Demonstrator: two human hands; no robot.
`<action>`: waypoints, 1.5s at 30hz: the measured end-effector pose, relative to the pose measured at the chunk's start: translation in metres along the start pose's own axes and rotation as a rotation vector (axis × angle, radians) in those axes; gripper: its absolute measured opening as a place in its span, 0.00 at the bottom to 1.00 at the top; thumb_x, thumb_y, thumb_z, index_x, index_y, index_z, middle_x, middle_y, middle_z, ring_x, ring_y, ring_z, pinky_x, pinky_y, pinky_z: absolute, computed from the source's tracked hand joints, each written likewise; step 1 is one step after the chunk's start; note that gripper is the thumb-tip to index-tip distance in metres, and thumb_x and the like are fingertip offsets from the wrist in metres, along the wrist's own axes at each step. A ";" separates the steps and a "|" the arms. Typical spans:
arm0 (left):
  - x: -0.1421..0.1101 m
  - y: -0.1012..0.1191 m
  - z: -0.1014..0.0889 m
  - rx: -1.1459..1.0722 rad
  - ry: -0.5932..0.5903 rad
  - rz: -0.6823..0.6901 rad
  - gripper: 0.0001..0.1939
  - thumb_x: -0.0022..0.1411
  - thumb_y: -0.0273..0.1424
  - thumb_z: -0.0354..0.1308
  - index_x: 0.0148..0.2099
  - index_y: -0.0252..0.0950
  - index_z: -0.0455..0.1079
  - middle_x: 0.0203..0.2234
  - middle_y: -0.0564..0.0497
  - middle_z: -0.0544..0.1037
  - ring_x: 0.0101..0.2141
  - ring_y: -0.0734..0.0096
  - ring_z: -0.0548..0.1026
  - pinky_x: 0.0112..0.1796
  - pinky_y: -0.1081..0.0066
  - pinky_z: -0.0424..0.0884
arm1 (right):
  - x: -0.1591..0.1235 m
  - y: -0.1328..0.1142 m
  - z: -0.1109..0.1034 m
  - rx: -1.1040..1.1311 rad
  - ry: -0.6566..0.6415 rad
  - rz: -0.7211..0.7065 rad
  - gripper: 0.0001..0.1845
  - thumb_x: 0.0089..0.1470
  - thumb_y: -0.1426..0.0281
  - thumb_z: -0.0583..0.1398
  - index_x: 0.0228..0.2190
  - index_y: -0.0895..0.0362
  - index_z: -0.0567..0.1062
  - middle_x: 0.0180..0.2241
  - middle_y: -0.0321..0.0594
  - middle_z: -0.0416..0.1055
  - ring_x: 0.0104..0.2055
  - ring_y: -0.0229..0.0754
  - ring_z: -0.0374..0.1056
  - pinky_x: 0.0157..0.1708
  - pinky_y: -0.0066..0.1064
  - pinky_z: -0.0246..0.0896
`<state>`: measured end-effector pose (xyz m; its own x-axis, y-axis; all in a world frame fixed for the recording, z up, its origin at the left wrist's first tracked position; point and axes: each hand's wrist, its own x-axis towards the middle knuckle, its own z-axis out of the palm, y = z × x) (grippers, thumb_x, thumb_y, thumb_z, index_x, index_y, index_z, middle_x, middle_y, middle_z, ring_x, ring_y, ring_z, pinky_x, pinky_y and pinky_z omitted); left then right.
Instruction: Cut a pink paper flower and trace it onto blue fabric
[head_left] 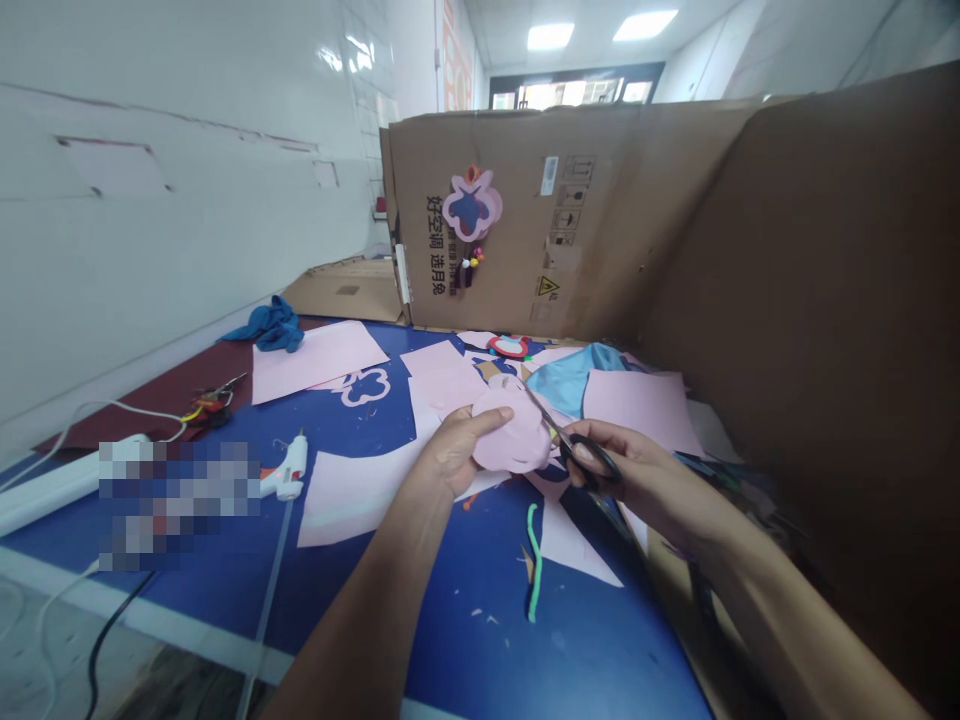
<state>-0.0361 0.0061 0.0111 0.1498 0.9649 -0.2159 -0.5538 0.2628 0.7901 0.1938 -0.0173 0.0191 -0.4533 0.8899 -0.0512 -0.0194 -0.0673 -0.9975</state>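
From here, the pink paper piece [510,447] is up over the tabletop [487,665], its L side in the L grip [457,448], w/ the R grip [609,455] just off its R edge. Round that piece: pink sheets [358,492] crowding beneath & to both sides, lt-blue cloth [566,382] beyond to R, green fuzzy strip [535,568] nearer, glue gun [292,468] well L. L grip's pinched on it, thumb on top; R grip's closed round the scissors [564,438], blades by its R edge.

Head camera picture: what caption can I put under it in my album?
Left hand holding a rounded pink paper piece, right hand holding black-handled scissors beside it, above a blue tabletop.
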 end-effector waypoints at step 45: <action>-0.005 -0.026 0.032 -0.340 0.267 0.300 0.28 0.54 0.27 0.73 0.58 0.36 0.76 0.44 0.42 0.87 0.41 0.58 0.86 0.42 0.64 0.81 | 0.014 0.011 0.019 0.102 0.094 -0.108 0.25 0.55 0.48 0.73 0.40 0.54 0.78 0.31 0.38 0.71 0.32 0.40 0.61 0.30 0.32 0.51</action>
<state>0.0036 -0.0060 0.0102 -0.2455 0.9521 -0.1826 -0.7816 -0.0830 0.6182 0.1702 -0.0146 0.0081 -0.3585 0.9324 0.0466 -0.1559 -0.0106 -0.9877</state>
